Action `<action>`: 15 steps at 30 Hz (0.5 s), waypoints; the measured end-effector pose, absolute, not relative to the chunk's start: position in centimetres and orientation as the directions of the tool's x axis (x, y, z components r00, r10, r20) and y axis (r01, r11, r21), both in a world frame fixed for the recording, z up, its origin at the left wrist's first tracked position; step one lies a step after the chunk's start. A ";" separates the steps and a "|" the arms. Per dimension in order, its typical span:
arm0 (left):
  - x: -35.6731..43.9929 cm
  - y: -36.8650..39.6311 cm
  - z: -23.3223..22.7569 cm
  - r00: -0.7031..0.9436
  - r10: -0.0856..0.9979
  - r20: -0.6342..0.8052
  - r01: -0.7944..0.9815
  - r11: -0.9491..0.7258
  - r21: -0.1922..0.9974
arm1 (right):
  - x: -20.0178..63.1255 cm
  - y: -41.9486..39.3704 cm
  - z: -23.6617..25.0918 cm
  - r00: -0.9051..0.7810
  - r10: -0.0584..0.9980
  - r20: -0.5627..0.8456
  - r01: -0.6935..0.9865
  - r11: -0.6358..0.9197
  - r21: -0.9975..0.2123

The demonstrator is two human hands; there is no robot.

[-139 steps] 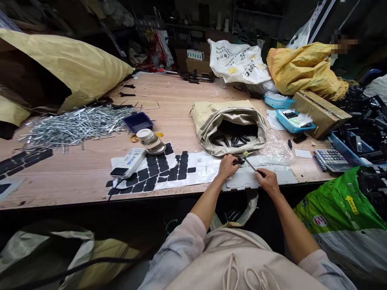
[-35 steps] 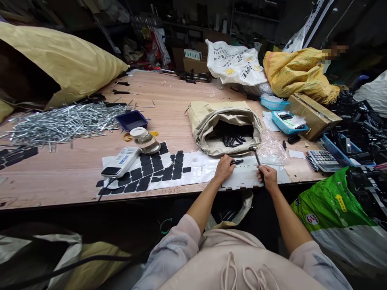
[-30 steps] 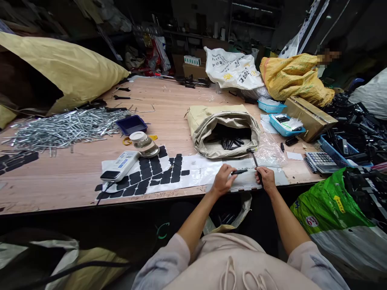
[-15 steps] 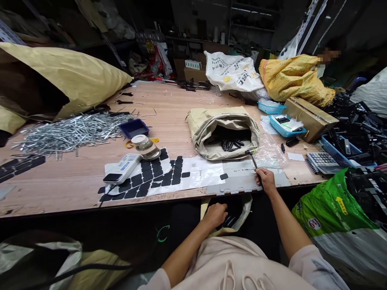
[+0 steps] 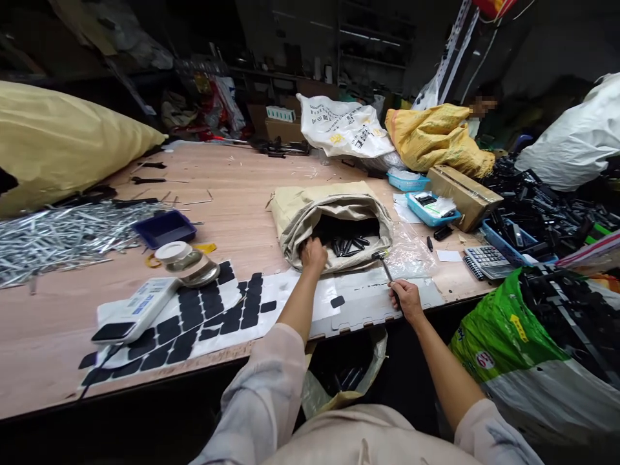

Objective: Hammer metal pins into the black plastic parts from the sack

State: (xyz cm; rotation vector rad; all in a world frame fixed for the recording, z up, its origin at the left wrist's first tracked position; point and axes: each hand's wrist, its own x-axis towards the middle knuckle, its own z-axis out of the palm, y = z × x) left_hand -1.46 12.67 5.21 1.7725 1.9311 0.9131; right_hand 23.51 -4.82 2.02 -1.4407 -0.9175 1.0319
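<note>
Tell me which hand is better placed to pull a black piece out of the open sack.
Left. The left hand is already at the mouth of the tan sack, beside the black pieces. The right hand grips the small hammer at the table edge.

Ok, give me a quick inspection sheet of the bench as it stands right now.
Surface: wooden table, crowded.
Job's things: tan sack lying open, black parts inside; small hammer over the grey mat.
Clutter: black pads sheet, white meter, jar, blue tray, metal rods, calculator.
Hands: left hand at the sack mouth, grip hidden; right hand holds the hammer handle.
Cables: thin black lead by the meter.
Surroundings: yellow bags, green bag, dark shelves.
</note>
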 end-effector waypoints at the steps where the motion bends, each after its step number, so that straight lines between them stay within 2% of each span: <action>1: -1.6 13.1 4.7 -0.151 0.978 0.142 0.756 0.022 0.655 | 23.5 -4.8 2.0 0.325 0.939 -0.110 -0.006 -0.114 -0.993; 4: -1.8 13.4 4.0 -0.150 0.975 0.162 0.777 0.015 0.630 | 23.5 -4.8 2.0 0.324 0.940 -0.107 -0.010 -0.110 -0.994; 9: -1.4 10.5 4.7 -0.120 0.943 0.310 0.784 -0.101 0.612 | 23.4 -4.9 2.3 0.318 0.942 -0.107 -0.019 -0.107 -0.994; 12: -0.4 6.6 4.3 0.032 0.896 0.444 0.723 -0.327 0.609 | 23.6 -5.0 2.3 0.332 0.936 -0.117 -0.017 -0.118 -0.993; 15: 1.0 2.7 2.7 0.255 0.878 0.405 0.609 -0.471 0.638 | 23.8 -5.0 2.1 0.324 0.939 -0.115 -0.014 -0.117 -0.993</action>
